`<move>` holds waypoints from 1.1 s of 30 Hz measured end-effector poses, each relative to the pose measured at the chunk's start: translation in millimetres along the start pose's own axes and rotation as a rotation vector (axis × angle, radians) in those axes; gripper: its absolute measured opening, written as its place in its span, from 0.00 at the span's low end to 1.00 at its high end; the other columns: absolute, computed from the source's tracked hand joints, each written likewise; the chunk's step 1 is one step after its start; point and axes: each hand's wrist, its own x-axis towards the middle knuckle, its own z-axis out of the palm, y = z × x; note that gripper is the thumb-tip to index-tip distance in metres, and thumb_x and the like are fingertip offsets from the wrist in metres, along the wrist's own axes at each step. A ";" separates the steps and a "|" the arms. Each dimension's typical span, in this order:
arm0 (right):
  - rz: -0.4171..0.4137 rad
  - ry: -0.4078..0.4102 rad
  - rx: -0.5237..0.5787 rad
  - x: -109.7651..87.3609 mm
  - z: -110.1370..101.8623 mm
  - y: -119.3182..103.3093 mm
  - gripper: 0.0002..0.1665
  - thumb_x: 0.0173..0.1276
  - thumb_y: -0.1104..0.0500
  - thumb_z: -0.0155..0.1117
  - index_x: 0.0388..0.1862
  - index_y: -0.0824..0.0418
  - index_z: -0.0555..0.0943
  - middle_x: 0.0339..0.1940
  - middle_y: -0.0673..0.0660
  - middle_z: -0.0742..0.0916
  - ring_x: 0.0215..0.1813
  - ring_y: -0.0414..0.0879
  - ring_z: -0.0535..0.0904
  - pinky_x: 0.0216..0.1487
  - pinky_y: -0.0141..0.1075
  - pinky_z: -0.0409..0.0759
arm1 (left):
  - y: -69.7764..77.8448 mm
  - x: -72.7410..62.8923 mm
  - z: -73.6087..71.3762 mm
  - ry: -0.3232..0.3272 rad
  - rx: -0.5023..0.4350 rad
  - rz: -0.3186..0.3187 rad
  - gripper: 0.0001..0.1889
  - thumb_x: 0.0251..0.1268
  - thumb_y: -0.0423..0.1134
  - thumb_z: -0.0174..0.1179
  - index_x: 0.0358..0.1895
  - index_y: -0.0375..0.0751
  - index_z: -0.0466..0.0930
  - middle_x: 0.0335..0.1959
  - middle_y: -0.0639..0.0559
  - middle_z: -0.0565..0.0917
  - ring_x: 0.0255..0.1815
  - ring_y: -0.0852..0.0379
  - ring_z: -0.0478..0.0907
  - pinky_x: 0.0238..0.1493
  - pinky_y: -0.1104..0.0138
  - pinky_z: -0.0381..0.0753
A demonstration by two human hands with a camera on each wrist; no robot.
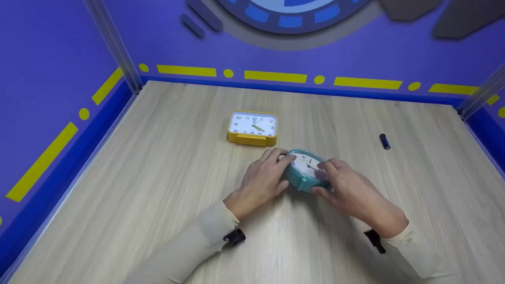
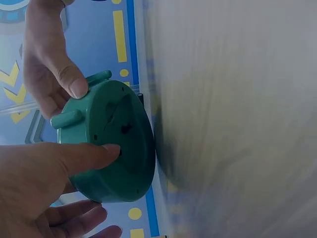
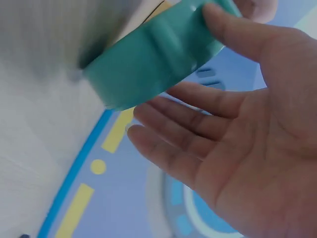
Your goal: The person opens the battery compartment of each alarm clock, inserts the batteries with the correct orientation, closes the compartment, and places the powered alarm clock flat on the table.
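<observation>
A round teal alarm clock (image 1: 296, 178) is held between both hands above the table, tilted with its white dial upward. My left hand (image 1: 262, 175) grips its left side, fingers at the dial's edge. In the left wrist view, the left thumb (image 2: 91, 156) presses the back of the green casing (image 2: 131, 176), beside small dark openings. My right hand (image 1: 355, 191) pinches the opposite side, with fingers over the dial and the thumb underneath. In the right wrist view, the right thumb (image 3: 237, 32) lies on the casing while the other fingers extend below it.
A yellow rectangular alarm clock (image 1: 252, 141) lies face up just beyond the left hand. Farther right, a small dark battery (image 1: 384, 141) lies on the wooden table (image 1: 158, 165). Blue panels (image 1: 189, 47) with yellow markings enclose the table's back and sides.
</observation>
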 end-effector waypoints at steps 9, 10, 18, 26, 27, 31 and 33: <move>-0.065 0.098 -0.094 -3.4 4.3 -14.4 0.38 0.57 0.64 0.86 0.60 0.71 0.73 0.53 0.68 0.81 0.52 0.60 0.82 0.55 0.56 0.84 | 3.5 -1.9 -4.5 0.047 -0.034 0.006 0.29 0.70 0.47 0.73 0.72 0.48 0.78 0.65 0.49 0.78 0.64 0.52 0.75 0.57 0.62 0.82; -0.064 0.107 -0.096 -3.2 4.7 -14.6 0.38 0.56 0.65 0.86 0.59 0.71 0.73 0.53 0.68 0.81 0.52 0.60 0.82 0.55 0.56 0.84 | 3.8 -1.8 -4.8 0.051 -0.043 0.005 0.29 0.70 0.48 0.73 0.72 0.47 0.78 0.65 0.49 0.78 0.64 0.52 0.75 0.57 0.62 0.82; -0.070 0.167 -0.054 -1.0 5.3 -10.1 0.34 0.55 0.68 0.84 0.55 0.69 0.72 0.49 0.65 0.80 0.49 0.59 0.83 0.48 0.54 0.87 | 1.9 -0.3 -3.7 0.109 -0.117 -0.009 0.31 0.69 0.39 0.74 0.72 0.43 0.76 0.64 0.49 0.80 0.64 0.53 0.77 0.59 0.62 0.81; -0.043 0.194 0.031 -0.4 2.2 -8.7 0.30 0.58 0.68 0.79 0.55 0.70 0.73 0.45 0.64 0.80 0.43 0.55 0.82 0.44 0.51 0.86 | -0.3 1.7 0.2 0.067 -0.155 -0.130 0.26 0.74 0.35 0.68 0.72 0.38 0.75 0.65 0.46 0.82 0.66 0.49 0.78 0.62 0.57 0.80; -0.036 0.192 0.047 -0.7 1.9 -8.7 0.30 0.59 0.68 0.78 0.56 0.70 0.73 0.46 0.64 0.80 0.43 0.55 0.82 0.44 0.51 0.86 | -0.4 1.8 0.4 0.052 -0.155 -0.149 0.25 0.75 0.35 0.67 0.72 0.37 0.76 0.65 0.46 0.83 0.66 0.49 0.79 0.62 0.57 0.80; -0.011 0.182 0.097 -2.1 0.6 -8.7 0.30 0.63 0.66 0.77 0.59 0.72 0.72 0.50 0.66 0.81 0.47 0.57 0.84 0.48 0.54 0.86 | -1.2 1.8 1.7 0.020 -0.148 -0.194 0.20 0.77 0.37 0.65 0.68 0.37 0.79 0.61 0.46 0.85 0.59 0.49 0.82 0.58 0.56 0.82; 0.009 0.177 0.123 -2.5 -0.2 -8.4 0.31 0.65 0.66 0.76 0.61 0.72 0.71 0.52 0.67 0.81 0.49 0.59 0.84 0.50 0.56 0.86 | -1.6 1.8 3.1 0.011 -0.153 -0.206 0.19 0.78 0.38 0.64 0.67 0.37 0.80 0.59 0.46 0.85 0.57 0.48 0.82 0.56 0.56 0.82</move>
